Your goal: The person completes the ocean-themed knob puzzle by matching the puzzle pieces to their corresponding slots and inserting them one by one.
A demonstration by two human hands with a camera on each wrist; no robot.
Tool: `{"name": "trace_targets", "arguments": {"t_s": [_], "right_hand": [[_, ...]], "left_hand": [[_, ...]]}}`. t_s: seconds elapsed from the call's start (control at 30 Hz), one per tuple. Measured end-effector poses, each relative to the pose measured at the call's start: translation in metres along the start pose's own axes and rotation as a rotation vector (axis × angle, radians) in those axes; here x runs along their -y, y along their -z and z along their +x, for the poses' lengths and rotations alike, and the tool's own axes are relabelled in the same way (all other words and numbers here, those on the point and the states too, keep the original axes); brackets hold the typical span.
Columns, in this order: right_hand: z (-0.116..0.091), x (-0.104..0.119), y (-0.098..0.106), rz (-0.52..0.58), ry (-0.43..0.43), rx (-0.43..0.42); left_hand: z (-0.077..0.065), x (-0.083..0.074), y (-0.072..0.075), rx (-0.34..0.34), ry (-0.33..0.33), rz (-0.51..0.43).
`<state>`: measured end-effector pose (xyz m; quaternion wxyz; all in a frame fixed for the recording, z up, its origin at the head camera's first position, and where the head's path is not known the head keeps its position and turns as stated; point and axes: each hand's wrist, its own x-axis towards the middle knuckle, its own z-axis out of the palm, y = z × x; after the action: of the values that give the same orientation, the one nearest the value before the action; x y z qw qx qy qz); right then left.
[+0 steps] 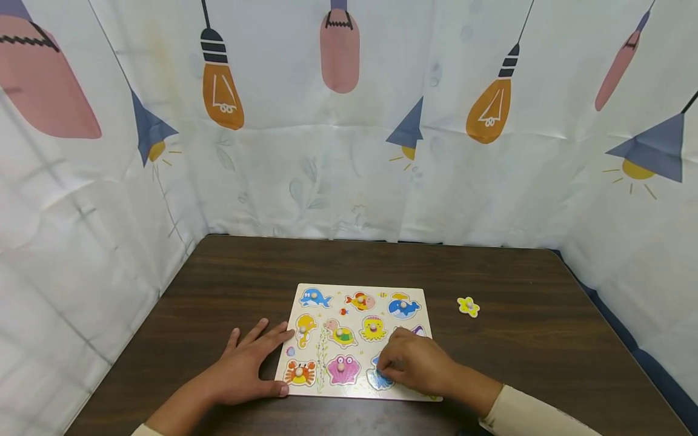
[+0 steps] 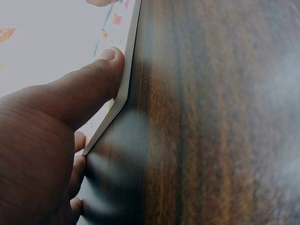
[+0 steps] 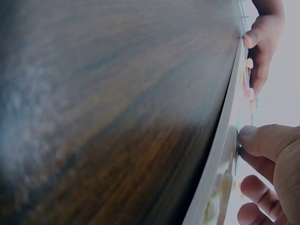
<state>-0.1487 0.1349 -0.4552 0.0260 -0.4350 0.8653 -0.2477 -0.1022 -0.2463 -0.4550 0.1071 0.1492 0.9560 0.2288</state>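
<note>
A wooden peg puzzle board [image 1: 338,290] with knobbed sea-animal pieces lies flat on the table. My left hand [image 1: 244,364] rests at its left edge with fingers spread, the thumb [image 2: 101,72] lying along the near corner. Over the board's lower right, my right hand [image 1: 417,363] pinches the knob of a blue puzzle piece [image 1: 378,380] between thumb and forefinger. That piece is partly covered by the fingers, so I cannot tell whether it sits fully in its recess. Beside it are a pink shell piece [image 1: 343,370] and a partly hidden purple piece [image 1: 419,330].
A yellow flower-shaped piece [image 1: 468,307] lies loose on the dark wooden table [image 1: 534,339], right of the board. A crab piece [image 1: 299,372], an octopus piece [image 1: 373,328] and several others sit in the board. A printed white curtain [image 1: 349,181] hangs behind the table.
</note>
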Motion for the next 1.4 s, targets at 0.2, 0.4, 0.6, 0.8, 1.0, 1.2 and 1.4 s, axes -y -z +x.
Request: {"name": "trace_targets", "arguments": {"t_s": [0.2,0.4,0.6,0.8,1.0,1.2,1.4], "right_hand": [[-0.002,-0.004,0.002,-0.046,0.0,0.009],[-0.011,-0.015,0.008,-0.095,-0.032,-0.014],[-0.021,-0.023,0.019,-0.089,-0.045,-0.048],[-0.03,-0.029,0.031,-0.059,-0.098,-0.054],[-0.04,-0.045,0.044,-0.122,-0.169,-0.099],[-0.047,-0.066,0.061,-0.165,-0.293,-0.138],[-0.055,-0.086,0.074,-0.16,-0.407,-0.16]], "left_hand": [[0.0,0.0,0.0,-0.008,-0.012,0.001],[0.0,0.0,0.0,-0.004,-0.01,0.003],[0.0,0.0,0.0,-0.005,-0.01,-0.008],[0.0,-0.001,0.001,-0.01,-0.009,-0.01],[0.0,-0.001,0.0,-0.015,-0.019,-0.013],[-0.001,-0.001,0.0,-0.013,-0.017,-0.018],[-0.001,-0.001,0.0,-0.015,-0.016,-0.012]]}}
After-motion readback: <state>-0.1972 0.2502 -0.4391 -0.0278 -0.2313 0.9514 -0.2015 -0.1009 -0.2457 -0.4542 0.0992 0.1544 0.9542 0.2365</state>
